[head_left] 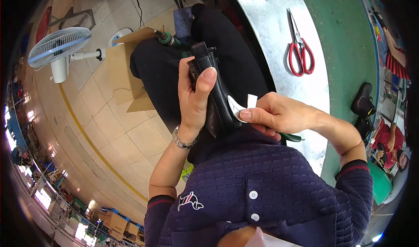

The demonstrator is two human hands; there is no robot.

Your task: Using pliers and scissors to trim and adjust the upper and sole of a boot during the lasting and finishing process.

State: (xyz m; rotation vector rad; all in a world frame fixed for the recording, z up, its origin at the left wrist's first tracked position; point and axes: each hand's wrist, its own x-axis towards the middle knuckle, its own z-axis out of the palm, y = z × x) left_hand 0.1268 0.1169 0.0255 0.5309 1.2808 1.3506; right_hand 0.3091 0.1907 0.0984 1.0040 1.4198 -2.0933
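- Black leather makes up the small case, which sits upright over the person's lap, well left of the table and above the dark trousers.
- Left hand is clamped round the case from the left, thumb laid up its near face and fingers wrapped behind; that grip looks firm enough, and I judge it best kept low on the body so the seam edge stays free.
- Right hand is closed in a pinch on a white strip, thumb on top, with the strip's curved end touching the right edge of the case.
- White strip seems to be a paper or tape piece; whether it is going in or peeling off I cannot tell.
- To do this well, I would keep the pinch close to the case so the thin strip does not buckle, and move it along the edge, not across it.
- Steadying the case against the thigh would likely stop it twisting under the pull.
- A green-handled tool peeks out under the right hand; what it is stays hidden.
- Red-handled scissors lie shut on the metal table, far right, well apart from both hands.
- A white fan and a cardboard box stand on the tiled floor at far left.
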